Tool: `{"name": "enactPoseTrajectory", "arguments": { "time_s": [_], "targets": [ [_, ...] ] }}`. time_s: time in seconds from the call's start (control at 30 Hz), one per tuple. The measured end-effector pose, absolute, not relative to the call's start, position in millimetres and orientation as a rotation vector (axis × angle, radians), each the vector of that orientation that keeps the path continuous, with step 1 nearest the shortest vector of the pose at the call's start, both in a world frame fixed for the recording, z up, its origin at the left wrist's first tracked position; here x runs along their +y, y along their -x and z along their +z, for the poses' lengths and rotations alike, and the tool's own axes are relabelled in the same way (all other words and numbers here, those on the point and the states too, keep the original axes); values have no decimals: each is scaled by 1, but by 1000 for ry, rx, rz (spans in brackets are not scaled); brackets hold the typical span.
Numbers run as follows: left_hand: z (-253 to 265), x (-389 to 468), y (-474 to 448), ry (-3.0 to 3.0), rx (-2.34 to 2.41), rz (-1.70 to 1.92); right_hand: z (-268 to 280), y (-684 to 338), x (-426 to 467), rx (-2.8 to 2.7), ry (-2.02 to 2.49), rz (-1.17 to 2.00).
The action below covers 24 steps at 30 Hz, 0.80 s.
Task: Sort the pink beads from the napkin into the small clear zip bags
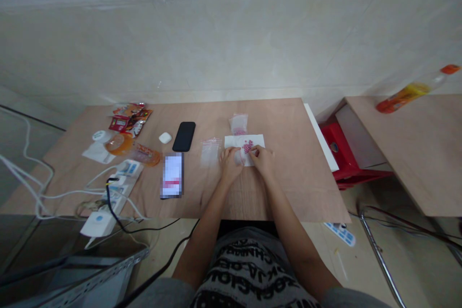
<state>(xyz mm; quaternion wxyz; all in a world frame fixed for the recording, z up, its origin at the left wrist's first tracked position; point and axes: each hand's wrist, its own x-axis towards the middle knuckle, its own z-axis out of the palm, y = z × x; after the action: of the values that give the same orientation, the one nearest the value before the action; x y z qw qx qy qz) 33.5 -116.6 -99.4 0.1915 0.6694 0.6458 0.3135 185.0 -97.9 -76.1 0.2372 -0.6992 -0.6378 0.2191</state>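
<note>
A white sheet of paper (260, 140) lies on the wooden table, bearing a small heap of pink beads (248, 146). At the sheet's left side, my left hand (230, 163) is closed on the edge of a small clear plastic bag (238, 156). My right hand (263, 159) rests over the sheet's right part, with thumb and fingertips pinched together beside the beads. Whatever is between those fingertips is too small to make out. Behind the sheet is another clear bag (238, 124) with pink beads at its lower end. Flat clear zip bags (211, 151) lie left of my left hand.
Further left are a black phone (184, 136), a lit phone (172, 175), a white case (165, 138), a lying orange drink bottle (135, 149), snack wrappers (132, 119) and a power strip (111, 197) with cables. Beyond the table's right edge stands a red stool (342, 154).
</note>
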Motion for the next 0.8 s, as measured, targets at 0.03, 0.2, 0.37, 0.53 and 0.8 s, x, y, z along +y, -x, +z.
{"name": "enactPoseTrajectory", "arguments": {
  "time_s": [0.03,0.2,0.37,0.53,0.8],
  "targets": [
    [-99,-117,-34,-1879,1820,875,-76,-185,-97,-1761,1936,579],
    [-97,-117,-34,-1866,1839,863,-78,-184,-94,-1824,1958,549],
    [-97,-117,-34,-1861,1836,868,-79,-182,-93,-1847,1966,520],
    [-97,-117,-34,-1854,1836,851,-77,-182,-93,-1852,1958,519],
    [-98,-117,-33,-1864,1806,883,-77,-184,-96,-1816,1937,546]
  ]
}}
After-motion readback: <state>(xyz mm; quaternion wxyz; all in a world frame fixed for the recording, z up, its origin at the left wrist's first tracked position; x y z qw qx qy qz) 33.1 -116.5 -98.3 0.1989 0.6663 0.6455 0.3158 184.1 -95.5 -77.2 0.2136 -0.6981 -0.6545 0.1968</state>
